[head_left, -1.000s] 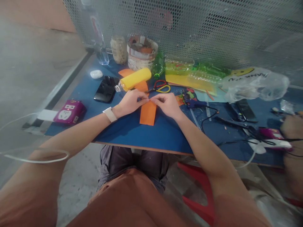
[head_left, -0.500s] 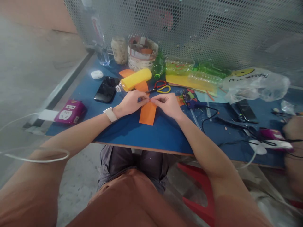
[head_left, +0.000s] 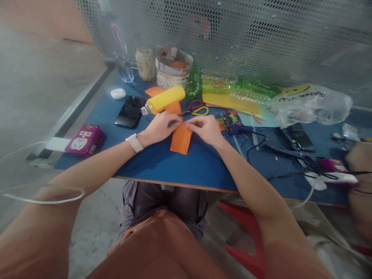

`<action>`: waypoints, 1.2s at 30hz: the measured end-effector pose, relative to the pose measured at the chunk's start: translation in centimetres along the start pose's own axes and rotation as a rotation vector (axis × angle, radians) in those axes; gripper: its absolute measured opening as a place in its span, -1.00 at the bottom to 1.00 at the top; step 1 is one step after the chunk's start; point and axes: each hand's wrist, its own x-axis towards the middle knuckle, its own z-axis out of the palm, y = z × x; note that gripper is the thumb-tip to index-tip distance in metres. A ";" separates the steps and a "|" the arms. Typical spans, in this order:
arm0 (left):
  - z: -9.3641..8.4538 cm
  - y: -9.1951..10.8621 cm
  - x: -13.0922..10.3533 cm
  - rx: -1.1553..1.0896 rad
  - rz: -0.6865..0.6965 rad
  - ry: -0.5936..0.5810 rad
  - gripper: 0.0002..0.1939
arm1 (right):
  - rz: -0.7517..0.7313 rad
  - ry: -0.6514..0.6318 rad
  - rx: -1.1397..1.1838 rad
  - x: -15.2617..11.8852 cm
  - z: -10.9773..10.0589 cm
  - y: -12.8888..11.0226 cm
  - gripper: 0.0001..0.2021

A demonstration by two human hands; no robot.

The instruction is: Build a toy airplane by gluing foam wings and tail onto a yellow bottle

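Note:
An orange paper strip (head_left: 180, 140) hangs toward the table's front between my two hands, its top edge pinched at both sides. My left hand (head_left: 163, 126) grips the upper left of the strip between thumb and fingers. The upper right is pinched by my right hand (head_left: 205, 128). Just beyond the fingertips lie scissors (head_left: 199, 110) with one red and one yellow handle loop. A bottle wrapped in yellow (head_left: 166, 99) rests on orange paper behind my left hand.
On the blue table (head_left: 174, 169) are a black phone (head_left: 130, 111), a purple power socket (head_left: 85, 140), a glue gun (head_left: 240, 128), plastic bottles (head_left: 219, 82), a white basket (head_left: 173, 69) and a plastic bag (head_left: 315, 104). Another person's arm (head_left: 361, 186) shows at the right edge.
The view has shifted slightly. My left fingertips have moved a little away from my right ones along the top of the orange paper; both hands still pinch it.

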 end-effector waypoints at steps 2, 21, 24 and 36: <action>-0.1 0.2 0.0 -0.009 -0.009 0.002 -0.76 | 0.008 0.005 0.002 0.0 0.0 -0.1 -0.51; 0.4 -0.4 0.0 -0.046 -0.006 -0.022 -0.76 | -0.004 -0.007 0.071 -0.2 0.3 -0.4 -0.56; 0.4 -0.4 0.0 -0.060 -0.002 -0.027 -0.79 | -0.006 -0.008 0.074 -0.2 0.3 -0.2 -0.56; 0.4 -0.1 -0.2 -0.097 -0.033 -0.039 -0.88 | 0.000 -0.015 0.118 0.0 0.4 0.6 -0.55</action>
